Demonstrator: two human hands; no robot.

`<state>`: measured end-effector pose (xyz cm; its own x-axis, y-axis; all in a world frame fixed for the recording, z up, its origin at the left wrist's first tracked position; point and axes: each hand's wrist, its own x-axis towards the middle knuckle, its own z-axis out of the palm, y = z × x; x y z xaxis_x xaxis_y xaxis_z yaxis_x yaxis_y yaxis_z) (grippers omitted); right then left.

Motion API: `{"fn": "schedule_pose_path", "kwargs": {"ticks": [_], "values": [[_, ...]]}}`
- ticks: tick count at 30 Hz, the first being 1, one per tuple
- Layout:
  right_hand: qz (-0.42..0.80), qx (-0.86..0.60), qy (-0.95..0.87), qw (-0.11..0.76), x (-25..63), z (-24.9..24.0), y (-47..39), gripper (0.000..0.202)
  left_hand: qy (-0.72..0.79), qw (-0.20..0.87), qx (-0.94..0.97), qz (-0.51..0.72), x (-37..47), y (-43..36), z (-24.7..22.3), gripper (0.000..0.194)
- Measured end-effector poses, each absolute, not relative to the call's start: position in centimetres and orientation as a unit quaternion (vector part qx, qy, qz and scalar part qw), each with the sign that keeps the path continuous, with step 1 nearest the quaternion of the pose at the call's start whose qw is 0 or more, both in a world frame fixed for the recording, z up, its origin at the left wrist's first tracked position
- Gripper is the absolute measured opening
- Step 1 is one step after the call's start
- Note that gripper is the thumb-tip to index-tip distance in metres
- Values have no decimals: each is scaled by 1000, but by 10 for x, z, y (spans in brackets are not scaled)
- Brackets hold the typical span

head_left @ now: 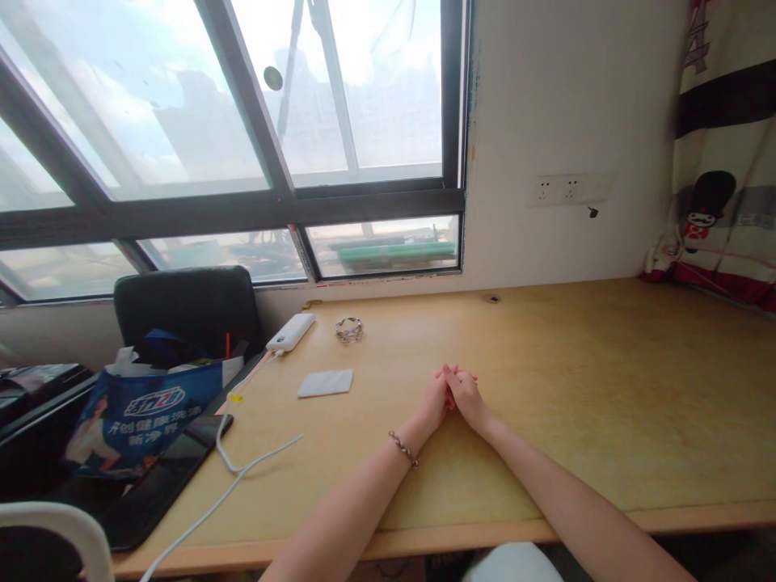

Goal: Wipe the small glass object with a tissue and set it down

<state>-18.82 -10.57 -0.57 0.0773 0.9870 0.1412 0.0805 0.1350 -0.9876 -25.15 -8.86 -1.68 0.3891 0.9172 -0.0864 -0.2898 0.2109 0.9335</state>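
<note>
My left hand [435, 398] and my right hand [467, 396] are clasped together above the middle of the wooden table [582, 388]. Their fingers are closed into each other, and no object shows between them. A braided bracelet [403, 449] circles my left wrist. To the left of my hands lies a flat white rectangle [326, 383], perhaps a folded tissue or a small packet. Behind it stands a silvery openwork ring [349, 330], like a small crown or bangle. A white power bank [292, 331] rests at the table's left edge, joined to a white cable [242, 470].
Left of the table, a blue shopping bag [151, 420] sits on a black chair [187, 303]. A white curved armrest [61, 517] is at the lower left. Windows [364, 97], a wall socket [571, 189] and a patterned curtain [721, 162] line the back.
</note>
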Motion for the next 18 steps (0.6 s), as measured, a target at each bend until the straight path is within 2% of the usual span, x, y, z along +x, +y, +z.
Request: {"fn": "schedule_pose_path", "kwargs": {"ticks": [18], "values": [[406, -505, -550, 527, -186, -8, -105, 58, 370, 683, 454, 435, -248, -85, -23, 49]]}}
